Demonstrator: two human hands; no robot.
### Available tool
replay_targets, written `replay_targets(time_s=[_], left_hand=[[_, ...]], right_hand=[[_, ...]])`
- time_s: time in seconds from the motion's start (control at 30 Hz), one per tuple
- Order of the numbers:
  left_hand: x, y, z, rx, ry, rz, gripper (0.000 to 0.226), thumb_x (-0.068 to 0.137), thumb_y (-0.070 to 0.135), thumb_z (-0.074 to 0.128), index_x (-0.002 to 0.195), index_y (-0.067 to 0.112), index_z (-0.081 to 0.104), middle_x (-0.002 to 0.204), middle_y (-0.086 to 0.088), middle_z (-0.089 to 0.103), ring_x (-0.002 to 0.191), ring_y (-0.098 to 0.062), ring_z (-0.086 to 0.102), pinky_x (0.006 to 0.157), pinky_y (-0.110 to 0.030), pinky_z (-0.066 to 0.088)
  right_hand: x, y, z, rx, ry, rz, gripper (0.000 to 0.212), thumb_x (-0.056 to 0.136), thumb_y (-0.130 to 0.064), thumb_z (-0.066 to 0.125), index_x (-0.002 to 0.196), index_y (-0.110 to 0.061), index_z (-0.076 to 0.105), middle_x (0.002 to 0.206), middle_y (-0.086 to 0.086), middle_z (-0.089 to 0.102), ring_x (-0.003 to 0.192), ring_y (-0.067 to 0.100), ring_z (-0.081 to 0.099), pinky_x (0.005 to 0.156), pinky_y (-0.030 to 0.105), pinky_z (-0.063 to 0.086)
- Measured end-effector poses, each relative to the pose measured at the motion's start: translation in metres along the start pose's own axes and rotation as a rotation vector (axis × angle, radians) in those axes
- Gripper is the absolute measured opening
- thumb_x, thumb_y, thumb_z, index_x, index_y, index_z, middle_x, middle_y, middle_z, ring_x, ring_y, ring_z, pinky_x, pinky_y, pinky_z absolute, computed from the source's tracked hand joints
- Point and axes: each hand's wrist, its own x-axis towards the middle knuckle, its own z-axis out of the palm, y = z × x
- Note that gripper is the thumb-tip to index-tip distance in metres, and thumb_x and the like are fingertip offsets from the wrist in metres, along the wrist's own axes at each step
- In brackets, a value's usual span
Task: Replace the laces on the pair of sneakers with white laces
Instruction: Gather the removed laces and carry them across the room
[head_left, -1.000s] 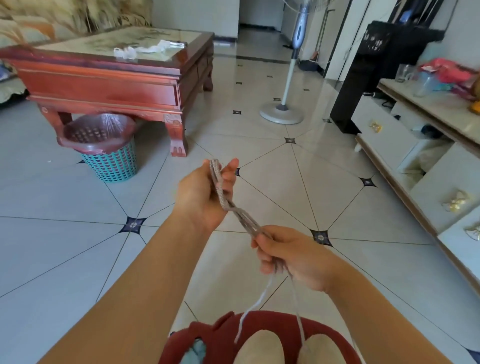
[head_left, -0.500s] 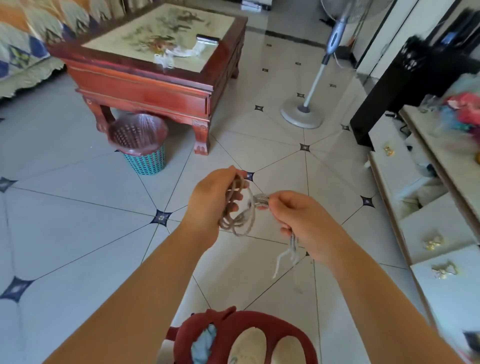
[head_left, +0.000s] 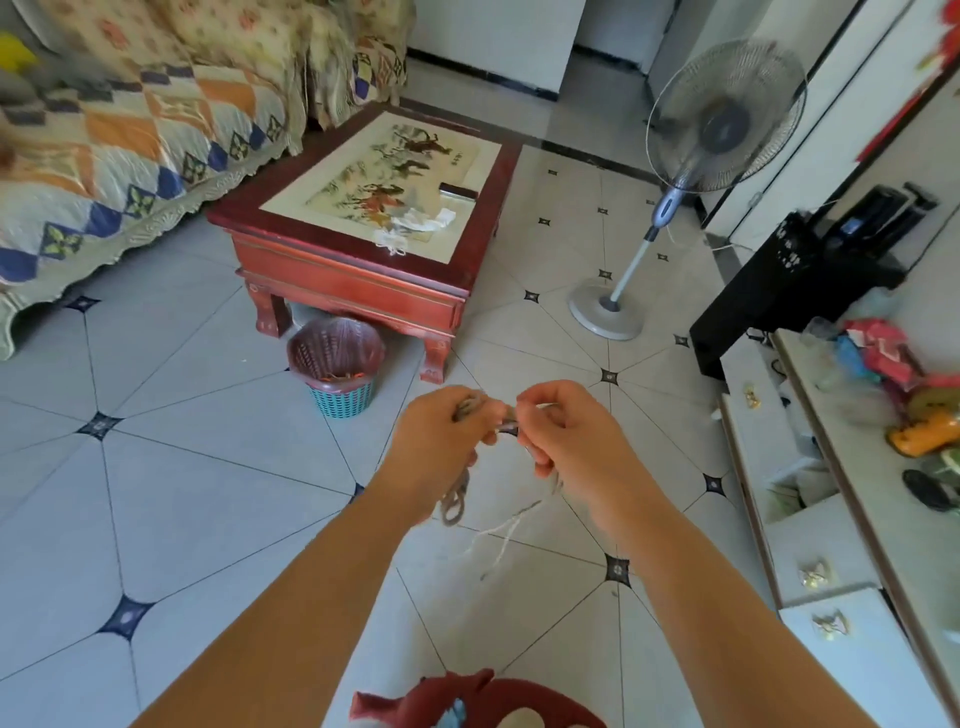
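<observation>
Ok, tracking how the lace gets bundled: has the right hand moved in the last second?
Yes. The right hand has moved forward, away from the red stool toward the bin, closing on the left hand along the grey lace.

A grey lace (head_left: 456, 501) bunched between two hands; white laces (head_left: 418, 223) well beyond them.
The grey lace is a dull cord gathered into loops. The left hand (head_left: 441, 447) grips the bundle, with a few loops hanging slack just under it. The right hand (head_left: 566, 441) pinches a short stretch running across from the left hand, and two thin pale ends dangle below the right hand. The white laces lie in a crumpled heap on the tabletop (head_left: 337, 171), far ahead of both hands.
</observation>
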Motion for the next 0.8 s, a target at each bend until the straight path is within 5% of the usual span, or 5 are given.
replay_targets(time_s=[0.1, 0.27, 0.47, 0.6, 0.8], left_hand=[[0.005, 0.011, -0.034, -0.13, 0.149, -0.077, 0.025, 0.093, 0.023, 0.049, 0.07, 0.015, 0.057, 0.059, 0.002, 0.05, 0.053, -0.012, 0.045, 0.053, -0.025, 0.042], [0.006, 0.019, -0.076, -0.327, 0.478, -0.154, 0.033, 0.096, 0.034, 0.039, 0.072, 0.016, 0.053, 0.061, 0.002, 0.052, 0.052, -0.009, 0.05, 0.042, -0.015, 0.045], [-0.011, 0.031, -0.081, -0.964, 0.479, -0.158, 0.03, 0.099, 0.03, 0.038, 0.076, 0.015, 0.052, 0.046, 0.004, 0.057, 0.046, -0.009, 0.059, 0.058, -0.03, 0.057], [-0.029, 0.037, -0.067, -0.391, 0.489, -0.173, 0.025, 0.094, 0.028, 0.043, 0.073, 0.016, 0.048, 0.046, 0.004, 0.047, 0.037, -0.008, 0.049, 0.045, -0.023, 0.048], [-0.057, 0.034, -0.069, 0.108, 0.248, -0.061, 0.013, 0.088, 0.03, 0.057, 0.096, 0.021, 0.055, 0.077, 0.0, 0.059, 0.065, -0.013, 0.057, 0.062, -0.027, 0.049]], right_hand=[[0.001, -0.013, 0.011, 0.044, -0.103, -0.024, 0.012, 0.093, -0.013, 0.047, 0.091, -0.015, 0.058, 0.053, -0.01, 0.05, 0.049, 0.007, 0.041, 0.051, 0.02, 0.042], [-0.009, 0.001, 0.021, 0.044, -0.171, 0.063, 0.031, 0.098, -0.013, 0.039, 0.089, -0.018, 0.068, 0.054, -0.005, 0.037, 0.051, 0.008, 0.034, 0.052, 0.018, 0.038], [-0.018, 0.01, 0.026, 0.031, -0.247, 0.163, 0.026, 0.092, -0.012, 0.048, 0.082, -0.017, 0.072, 0.055, -0.004, 0.038, 0.052, 0.011, 0.033, 0.05, 0.018, 0.034], [-0.017, -0.008, 0.032, -0.073, -0.276, 0.029, 0.02, 0.089, -0.014, 0.053, 0.083, -0.015, 0.072, 0.056, -0.009, 0.05, 0.047, 0.006, 0.041, 0.051, 0.018, 0.037], [-0.013, -0.046, 0.059, 0.074, -0.332, -0.143, 0.007, 0.084, -0.02, 0.063, 0.078, -0.022, 0.064, 0.055, -0.014, 0.06, 0.047, -0.001, 0.05, 0.05, 0.014, 0.044]])
